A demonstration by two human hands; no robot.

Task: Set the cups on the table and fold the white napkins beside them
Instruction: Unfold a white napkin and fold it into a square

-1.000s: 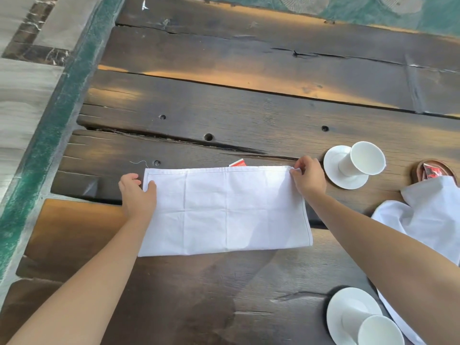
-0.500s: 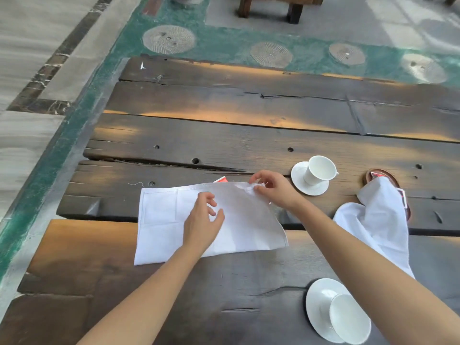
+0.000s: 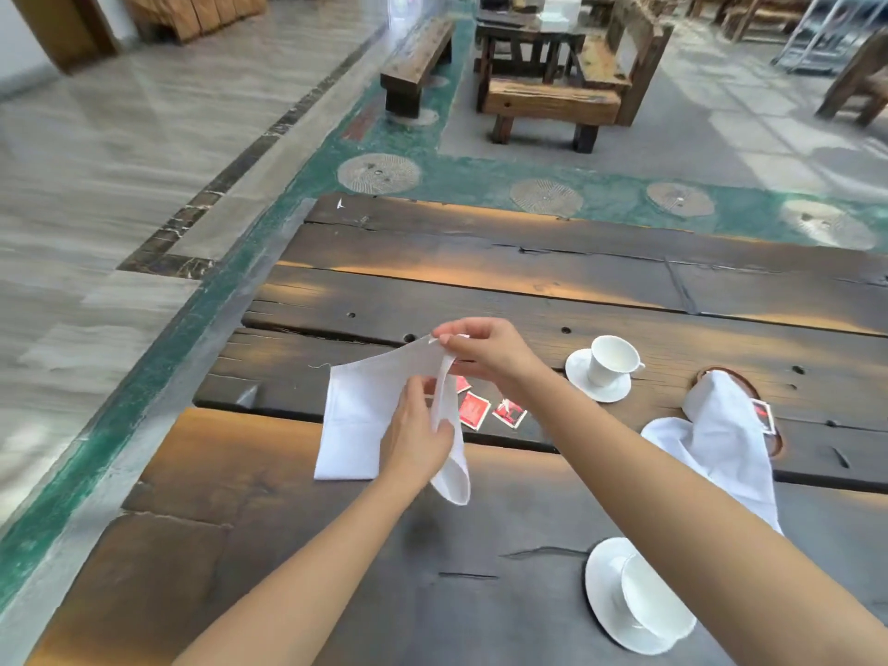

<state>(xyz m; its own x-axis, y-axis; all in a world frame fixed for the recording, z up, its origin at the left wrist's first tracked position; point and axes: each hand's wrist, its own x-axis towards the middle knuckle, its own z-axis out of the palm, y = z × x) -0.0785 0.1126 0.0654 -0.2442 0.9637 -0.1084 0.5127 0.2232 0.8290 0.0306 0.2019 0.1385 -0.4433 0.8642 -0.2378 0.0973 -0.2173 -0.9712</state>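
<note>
White napkin (image 3: 355,415) half lifted off dark wood tabletop (image 3: 480,290), right hand (image 3: 485,350) pinching its raised far corner, left hand (image 3: 415,437) gripping the hanging fold, red packets (image 3: 473,410) just beside, cup (image 3: 612,360) to the right, second cup (image 3: 653,603) nearer the camera

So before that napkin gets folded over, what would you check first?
1. Grip: the right hand pinches a raised corner of the napkin: ok.
2. Fold line: the left hand grips the cloth at the bend: ok.
3. The left half lies flat on the table: ok.
4. Landing area: the red packets lie right of the bend: ok.
5. The far cup stands apart from the lifted cloth: ok.
6. Whether the edges will line up: cannot tell.
</note>
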